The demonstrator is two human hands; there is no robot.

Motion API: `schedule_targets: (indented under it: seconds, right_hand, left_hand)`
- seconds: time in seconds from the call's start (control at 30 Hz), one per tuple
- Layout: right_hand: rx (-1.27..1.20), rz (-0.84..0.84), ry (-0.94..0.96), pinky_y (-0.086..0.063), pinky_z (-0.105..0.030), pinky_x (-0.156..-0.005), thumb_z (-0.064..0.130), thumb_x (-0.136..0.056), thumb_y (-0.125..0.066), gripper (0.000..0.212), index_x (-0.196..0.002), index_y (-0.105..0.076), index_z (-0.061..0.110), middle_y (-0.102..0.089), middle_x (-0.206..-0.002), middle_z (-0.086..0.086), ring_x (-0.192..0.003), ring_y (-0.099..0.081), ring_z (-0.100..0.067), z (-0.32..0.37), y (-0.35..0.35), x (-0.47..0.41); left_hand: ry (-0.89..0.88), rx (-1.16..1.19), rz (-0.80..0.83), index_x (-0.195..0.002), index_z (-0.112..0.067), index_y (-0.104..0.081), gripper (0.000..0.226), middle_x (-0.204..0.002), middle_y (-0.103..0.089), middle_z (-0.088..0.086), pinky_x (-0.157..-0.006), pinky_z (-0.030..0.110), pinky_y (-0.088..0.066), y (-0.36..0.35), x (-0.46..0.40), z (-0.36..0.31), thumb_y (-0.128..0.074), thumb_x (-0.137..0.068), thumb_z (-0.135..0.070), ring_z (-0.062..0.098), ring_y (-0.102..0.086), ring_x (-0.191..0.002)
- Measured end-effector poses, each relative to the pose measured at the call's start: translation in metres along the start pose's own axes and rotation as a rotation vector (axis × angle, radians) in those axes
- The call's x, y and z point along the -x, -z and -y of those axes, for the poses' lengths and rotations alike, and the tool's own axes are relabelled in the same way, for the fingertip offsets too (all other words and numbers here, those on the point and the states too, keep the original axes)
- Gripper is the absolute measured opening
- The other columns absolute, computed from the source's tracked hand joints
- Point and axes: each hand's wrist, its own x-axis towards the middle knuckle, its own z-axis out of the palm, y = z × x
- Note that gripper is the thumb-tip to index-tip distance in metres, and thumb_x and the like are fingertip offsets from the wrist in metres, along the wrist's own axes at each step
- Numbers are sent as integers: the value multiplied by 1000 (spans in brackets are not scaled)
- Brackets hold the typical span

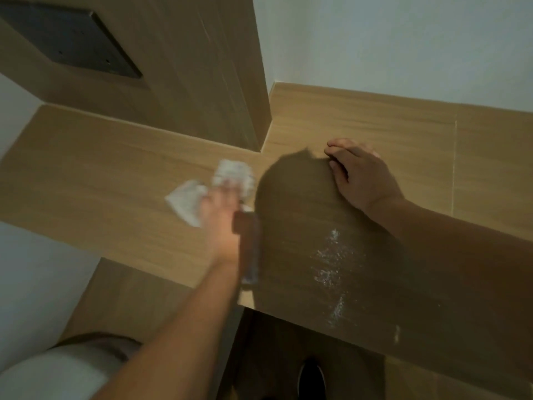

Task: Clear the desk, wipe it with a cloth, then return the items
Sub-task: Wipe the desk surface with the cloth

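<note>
Bench [101, 174]: light wood-grain top, L-shaped around a tall wooden panel [202, 67]; dark shadow across the near right portion.
Wall [403, 39]: pale, behind the bench at right.
Panel recess [66, 36]: dark rectangular inset, upper left.
Right hand [357, 180]: flat on the bench top, right of centre, palm down, fingers [337, 148] spread and released, gripping nothing.
Left hand [222, 215]: motion-blurred, pressed down on the cloth, fingers extended over it; true grip versus mere pressing not discernible.
Cloth [187, 203]: white, crumpled, on the bench just left of centre, under and beyond the left fingertips.
Residue [331, 261]: whitish streaks and specks on the shadowed bench, near edge, well apart from the cloth.
Shoe [311, 376]: dark, on the floor below the bench edge.
</note>
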Motion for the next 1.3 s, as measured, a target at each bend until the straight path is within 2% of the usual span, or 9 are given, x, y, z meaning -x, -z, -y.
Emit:
schedule_targets:
  seconds: [0.2, 0.33, 0.4, 0.5, 0.6, 0.73, 0.9, 1.07, 1.3]
  right_hand:
    - [-15, 11, -16, -33, -45, -113, 30, -101, -39, 38, -129, -60, 16, -57, -139, -5, -130, -49, -27, 0, 1, 0]
    - [-2, -35, -2, -36, -44, -111, 27, -101, -43, 35, -127, -63, 13, -59, -137, -6, -129, -51, -27, 0, 0, 1]
    - [14, -25, -7, -37, -45, -110, 23, -101, -46, 32, -127, -62, 12, -58, -137, -6, -128, -51, -28, 0, -2, 1]
    - [35, -6, -4, -38, -46, -109, 22, -102, -46, 31, -128, -60, 13, -58, -136, -6, -126, -51, -29, 0, -1, 0]
    - [33, -8, 15, -36, -43, -111, 22, -102, -45, 32, -130, -58, 12, -58, -135, -7, -125, -51, -28, -2, -3, 1]
    - [-44, -16, -21, -36, -42, -111, 21, -101, -41, 38, -133, -57, 9, -58, -136, -12, -126, -51, -31, -2, -1, 1]
    - [-257, -175, -256, -30, -41, -117, 17, -101, -50, 33, -132, -57, 9, -54, -140, -9, -135, -44, -27, -13, 22, 13]
    - [16, -153, -261, -42, -42, -102, 25, -102, -43, 36, -125, -64, 8, -62, -131, -10, -120, -57, -29, -71, 62, 60]
    - [120, -79, -338, -32, -45, -113, 30, -103, -42, 39, -136, -56, 13, -53, -143, -7, -131, -48, -27, -95, 64, 76]
  left_hand:
    - [-444, 124, 181, -128, -21, -63, 49, -136, -57, 0, -109, 43, -40, -11, 95, -79, -38, -85, -21, 23, -45, -128]
    - [-163, -3, -74, -118, -12, -66, 29, -105, -62, 7, -86, 29, -48, 32, -4, -9, -49, -96, -19, 16, -57, -94]
    - [88, -18, -75, -128, -3, -59, 32, -111, -63, 17, -92, 39, -43, 50, -55, 33, -49, -97, -8, 30, -57, -102]
    - [176, -72, -129, -123, 2, -60, 35, -115, -62, 28, -93, 46, -35, 32, -78, 43, -50, -90, -2, 45, -53, -107]
    - [43, -55, -94, -112, -3, -67, 29, -108, -64, 22, -89, 47, -40, -17, -41, -18, -55, -85, 0, 36, -52, -102]
    - [-318, -49, 62, -130, -10, -63, 54, -136, -61, 9, -94, 50, -48, -33, 11, -66, -34, -86, -17, 34, -50, -124]
    - [-237, -40, 8, -130, -5, -63, 55, -128, -64, 16, -103, 52, -43, -30, -1, -65, -32, -85, -13, 40, -56, -118]
    - [-259, -112, 93, -144, -10, -50, 65, -146, -50, 10, -116, 50, -29, -26, 1, -62, -31, -83, -17, 34, -41, -134]
    - [-234, -243, 26, -138, -14, -56, 51, -137, -57, 8, -95, 50, -39, -31, 8, -67, -54, -87, -11, 35, -47, -114]
